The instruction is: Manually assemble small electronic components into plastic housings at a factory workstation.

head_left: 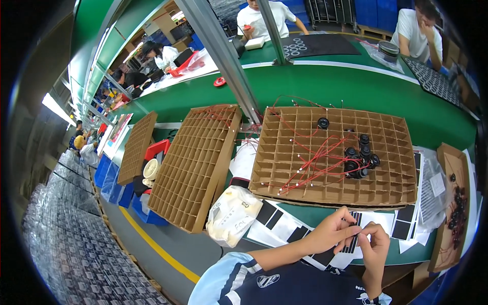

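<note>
My left hand pinches a small sheet of black strips with thin white lines above the near edge of the bench. Thumb and fingertips of my right hand are pressed together at the sheet's right edge, close to my left thumb. Whether a strip is between them is too small to tell. Beyond my hands lies a cardboard divider tray. Several black round motor-like parts with red wires rest on its cells. White sheets with black rectangles lie under and around my hands.
Left of the tray, another divider tray leans at an angle, beside a white plastic bag. An open carton with small dark wired parts stands at the right. A metal post rises behind the trays; people sit across the green bench.
</note>
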A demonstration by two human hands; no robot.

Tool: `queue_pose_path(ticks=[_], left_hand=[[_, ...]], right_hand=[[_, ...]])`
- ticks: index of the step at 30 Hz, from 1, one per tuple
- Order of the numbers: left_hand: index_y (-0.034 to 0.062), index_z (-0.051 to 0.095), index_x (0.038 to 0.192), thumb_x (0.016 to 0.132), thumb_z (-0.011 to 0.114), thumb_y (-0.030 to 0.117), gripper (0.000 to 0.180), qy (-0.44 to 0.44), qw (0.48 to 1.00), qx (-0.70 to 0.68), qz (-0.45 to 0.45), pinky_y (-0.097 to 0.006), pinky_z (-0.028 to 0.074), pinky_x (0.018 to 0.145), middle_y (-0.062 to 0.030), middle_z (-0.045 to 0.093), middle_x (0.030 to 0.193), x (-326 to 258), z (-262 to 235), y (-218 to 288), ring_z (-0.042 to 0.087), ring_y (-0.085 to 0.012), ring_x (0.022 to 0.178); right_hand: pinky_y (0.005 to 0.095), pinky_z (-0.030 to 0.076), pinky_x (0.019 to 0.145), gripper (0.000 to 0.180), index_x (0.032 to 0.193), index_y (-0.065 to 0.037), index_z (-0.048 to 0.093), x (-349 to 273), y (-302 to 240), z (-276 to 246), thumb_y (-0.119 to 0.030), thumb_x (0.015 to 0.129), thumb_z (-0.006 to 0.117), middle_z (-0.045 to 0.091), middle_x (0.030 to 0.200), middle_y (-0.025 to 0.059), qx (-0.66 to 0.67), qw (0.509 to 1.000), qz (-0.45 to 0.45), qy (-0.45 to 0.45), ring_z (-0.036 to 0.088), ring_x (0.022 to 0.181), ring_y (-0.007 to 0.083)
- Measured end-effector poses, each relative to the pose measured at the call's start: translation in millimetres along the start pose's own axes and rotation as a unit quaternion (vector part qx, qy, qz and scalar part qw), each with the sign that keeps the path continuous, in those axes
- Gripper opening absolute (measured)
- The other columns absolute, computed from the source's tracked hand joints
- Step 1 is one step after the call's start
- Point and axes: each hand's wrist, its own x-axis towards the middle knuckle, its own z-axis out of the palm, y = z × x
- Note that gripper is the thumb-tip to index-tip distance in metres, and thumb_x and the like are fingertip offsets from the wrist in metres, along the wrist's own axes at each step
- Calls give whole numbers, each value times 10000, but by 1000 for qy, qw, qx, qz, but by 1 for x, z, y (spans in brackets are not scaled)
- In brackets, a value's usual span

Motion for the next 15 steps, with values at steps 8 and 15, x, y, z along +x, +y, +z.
queue_pose_path(ticks=[8, 15], left_hand=[[44, 328, 955, 773, 578, -5, 313, -30, 999, -26, -18, -185, 326, 367, -86, 521, 701, -7, 7, -13, 465, -76, 419], [38, 372, 920, 794, 554, 24, 222, 67, 998, -4, -3, -187, 310, 340, -64, 505, 611, -23, 12, -1, 429, -72, 397]], right_hand=[[234, 353, 531, 75, 687, -4, 496, -18, -2, -8, 7, 676, 570, 504, 604, 63, -78, 997, 11, -3, 461, 562, 132], [276, 377, 555, 139, 755, -28, 534, -11, -25, -2, -81, 691, 645, 537, 643, 57, -181, 981, -28, -58, 498, 595, 173]])
